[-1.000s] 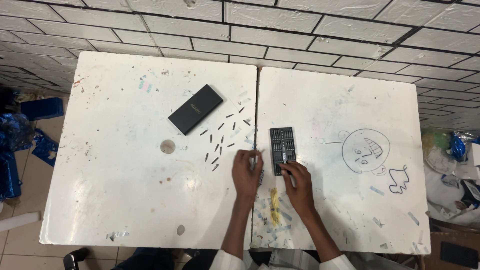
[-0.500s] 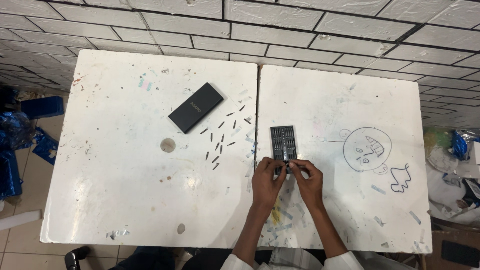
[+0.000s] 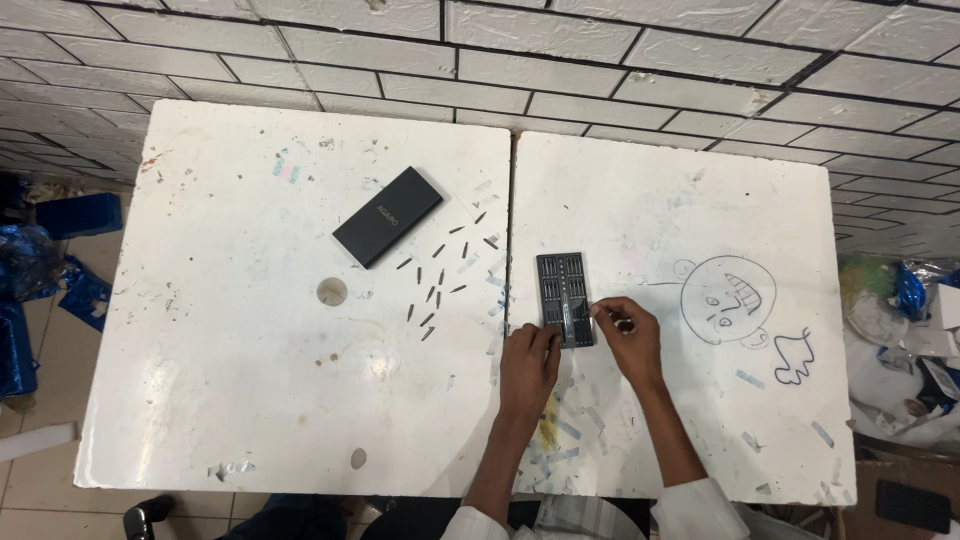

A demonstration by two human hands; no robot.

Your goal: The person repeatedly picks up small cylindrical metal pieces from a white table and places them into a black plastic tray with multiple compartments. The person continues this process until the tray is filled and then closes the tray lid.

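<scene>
A small dark bit tray [image 3: 562, 290] with rows of slots lies on the right white table [image 3: 700, 400], close to the seam between the two tables. My left hand [image 3: 528, 366] rests with its fingertips on the tray's near left corner. My right hand [image 3: 628, 340] touches the tray's near right edge and pinches a small dark bit between thumb and finger. Several loose dark bits [image 3: 440, 275] lie scattered on the left table [image 3: 220, 380]. A black rectangular case lid [image 3: 387, 216] lies beyond them.
A tiled wall runs along the far side. A face and a ghost doodle [image 3: 727, 298] are drawn on the right table. Blue wrappers [image 3: 40, 260] lie on the floor at left, bags and clutter [image 3: 905, 320] at right. A round mark [image 3: 332, 291] shows on the left table.
My hands moved forward from the table's near part up to the tray. The left hand now sits at its corner, and the right hand holds a bit beside it.
</scene>
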